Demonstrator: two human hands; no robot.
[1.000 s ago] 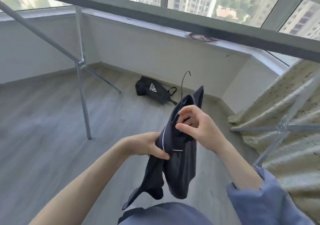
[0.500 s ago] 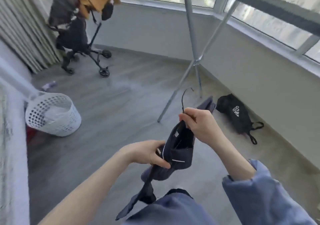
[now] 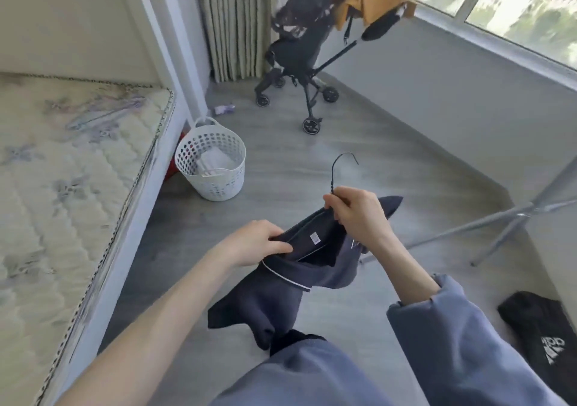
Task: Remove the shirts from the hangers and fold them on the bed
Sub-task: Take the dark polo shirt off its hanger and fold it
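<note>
The bed lies along the left, its mattress bare where it shows, so folding looks not yet begun. The step in hand seems to be freeing the dark shirt from its hanger. The shirt hangs in the air in front of the person, over the floor and right of the bed's edge. The left hand grips the collar rim, fingers curled over the cloth. The right hand pinches the hanger's wire neck just under the hook. The next move likely calls for pulling the collar clear of the hanger's shoulders, then carrying the shirt left onto the mattress.

The floor is open between the person and the bed. The stroller stands well ahead, and the rack legs spread at the right. The basket sits just beside the bed's edge, and a black bag lies near the right arm.
</note>
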